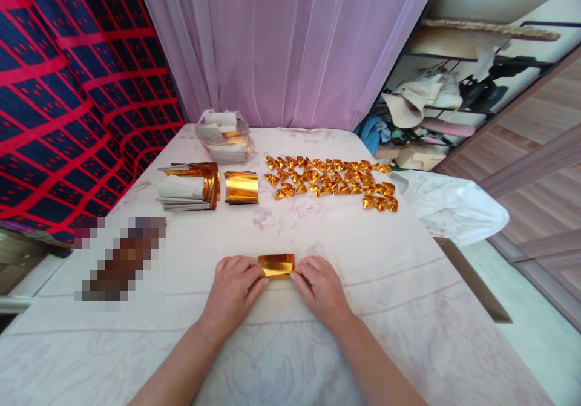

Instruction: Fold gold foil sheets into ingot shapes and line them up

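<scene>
A small folded rectangle of gold foil paper (276,265) lies on the white cloth-covered desk (318,236) between both hands; left hand (236,289) and right hand (320,288) pinch its ends with curled fingertips; no writing is legible.

A table covered by a pale floral cloth (408,309) is backed by a sheer lilac curtain (290,43). A red-and-navy checked fabric (68,91) is hung at left; cluttered black metal shelves (454,91) and wooden-plank flooring (540,170) are seen at right.

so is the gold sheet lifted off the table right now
No, the gold sheet lies flat on the table, with the left hand and right hand pressing its two ends down.
</scene>
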`<act>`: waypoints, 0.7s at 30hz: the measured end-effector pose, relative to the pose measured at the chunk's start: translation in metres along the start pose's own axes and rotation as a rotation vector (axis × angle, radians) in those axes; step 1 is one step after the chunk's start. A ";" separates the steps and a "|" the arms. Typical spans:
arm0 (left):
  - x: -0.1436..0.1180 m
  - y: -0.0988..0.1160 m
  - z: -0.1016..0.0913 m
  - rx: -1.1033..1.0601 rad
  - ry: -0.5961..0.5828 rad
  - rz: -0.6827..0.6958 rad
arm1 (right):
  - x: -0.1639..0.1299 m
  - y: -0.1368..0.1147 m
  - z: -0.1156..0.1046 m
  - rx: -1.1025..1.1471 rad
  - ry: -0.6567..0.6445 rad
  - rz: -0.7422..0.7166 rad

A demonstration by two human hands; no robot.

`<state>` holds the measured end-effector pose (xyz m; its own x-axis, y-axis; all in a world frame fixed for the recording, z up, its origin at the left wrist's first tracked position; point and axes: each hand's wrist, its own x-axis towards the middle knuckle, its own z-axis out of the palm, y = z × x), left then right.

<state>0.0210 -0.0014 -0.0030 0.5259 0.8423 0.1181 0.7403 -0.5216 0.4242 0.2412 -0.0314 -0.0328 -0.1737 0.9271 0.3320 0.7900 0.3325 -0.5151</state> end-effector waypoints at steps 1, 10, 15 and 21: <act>0.000 -0.001 0.002 -0.004 0.027 -0.013 | 0.000 0.000 0.001 -0.004 0.007 0.003; 0.006 0.001 0.012 -0.012 0.115 -0.127 | 0.000 -0.005 0.004 -0.067 0.077 0.039; 0.007 0.004 0.012 -0.002 0.123 -0.154 | 0.000 -0.005 0.004 -0.078 0.093 0.079; 0.006 0.004 0.012 -0.010 0.118 -0.167 | 0.002 -0.004 0.007 -0.139 0.089 0.103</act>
<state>0.0320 0.0005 -0.0114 0.3433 0.9273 0.1491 0.8084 -0.3726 0.4556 0.2336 -0.0298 -0.0352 -0.0398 0.9339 0.3553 0.8756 0.2039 -0.4379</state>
